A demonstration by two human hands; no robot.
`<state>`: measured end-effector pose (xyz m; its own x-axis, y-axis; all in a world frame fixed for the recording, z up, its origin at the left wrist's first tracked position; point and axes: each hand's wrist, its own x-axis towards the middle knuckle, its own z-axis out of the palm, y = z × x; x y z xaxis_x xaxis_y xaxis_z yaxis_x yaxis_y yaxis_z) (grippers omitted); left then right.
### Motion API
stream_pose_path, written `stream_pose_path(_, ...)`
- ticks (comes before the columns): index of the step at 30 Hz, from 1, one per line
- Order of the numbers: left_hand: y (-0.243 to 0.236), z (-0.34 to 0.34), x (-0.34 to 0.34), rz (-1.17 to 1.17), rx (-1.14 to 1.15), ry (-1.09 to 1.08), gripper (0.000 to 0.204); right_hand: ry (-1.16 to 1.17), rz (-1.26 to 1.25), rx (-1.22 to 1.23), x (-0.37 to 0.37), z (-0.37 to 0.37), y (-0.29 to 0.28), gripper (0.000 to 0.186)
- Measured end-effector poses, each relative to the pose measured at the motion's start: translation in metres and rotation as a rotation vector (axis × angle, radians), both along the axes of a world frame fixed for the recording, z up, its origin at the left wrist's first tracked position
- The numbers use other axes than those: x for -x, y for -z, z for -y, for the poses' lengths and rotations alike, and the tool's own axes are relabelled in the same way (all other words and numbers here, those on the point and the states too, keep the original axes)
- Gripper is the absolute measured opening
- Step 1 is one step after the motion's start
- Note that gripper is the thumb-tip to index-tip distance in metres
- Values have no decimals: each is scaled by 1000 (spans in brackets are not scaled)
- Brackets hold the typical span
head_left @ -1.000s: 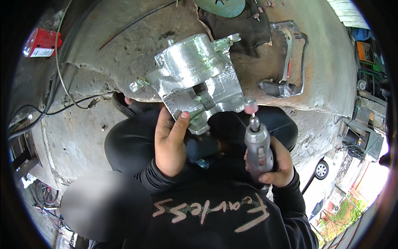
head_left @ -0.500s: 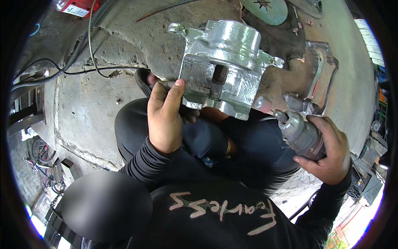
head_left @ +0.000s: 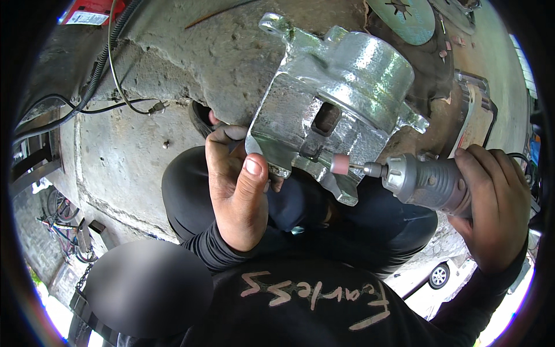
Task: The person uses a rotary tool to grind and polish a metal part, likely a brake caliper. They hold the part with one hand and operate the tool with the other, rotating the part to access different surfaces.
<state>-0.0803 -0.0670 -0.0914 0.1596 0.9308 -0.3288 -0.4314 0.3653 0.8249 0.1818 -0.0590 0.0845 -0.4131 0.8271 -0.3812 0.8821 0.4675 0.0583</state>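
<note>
My left hand [head_left: 234,202] grips the lower left edge of a silver metal caliper housing [head_left: 370,63], thumb in front and index finger bent behind it, above my knees. The housing has a round raised body, side lugs and an oblong opening. My right hand [head_left: 488,202] is wrapped round a grey rotary tool [head_left: 422,185], pointed leftward. Its small pink cylindrical grinding bit [head_left: 340,163] sits at the housing's lower middle, just below the opening; whether it touches cannot be told.
A grey-green disc [head_left: 404,17] and dark cloth [head_left: 439,87] lie at upper right, near a metal bracket [head_left: 475,98]. A red container [head_left: 89,14], hose [head_left: 92,92] and cables cross the left concrete. Behind are a bicycle [head_left: 58,211] and a car wheel [head_left: 439,276].
The housing has moved up and right and turned. The tool has swung from upright to pointing left, its bit now at the housing's lower face.
</note>
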Motion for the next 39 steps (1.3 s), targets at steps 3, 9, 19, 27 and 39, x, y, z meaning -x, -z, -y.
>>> stream_pose_path(3, 0, 3, -2, 48, -32, -11, 57, -136, 98, -96, 10, -4, -7, 78)
stream_pose_path(9, -4, 1, -2, 35, 25, 27, 60, -316, 230, -172, 39, -12, -6, 51)
stream_pose_path(19, -11, -3, -6, 19, 39, 23, 63, -340, 260, -188, 51, -17, 2, 46)
stream_pose_path(27, -12, -3, -6, 5, 72, 24, 64, -357, 267, -188, 46, -17, 4, 45)
stream_pose_path(39, -10, -3, -5, 8, 45, 44, 63, -348, 267, -194, 46, -17, 3, 46)
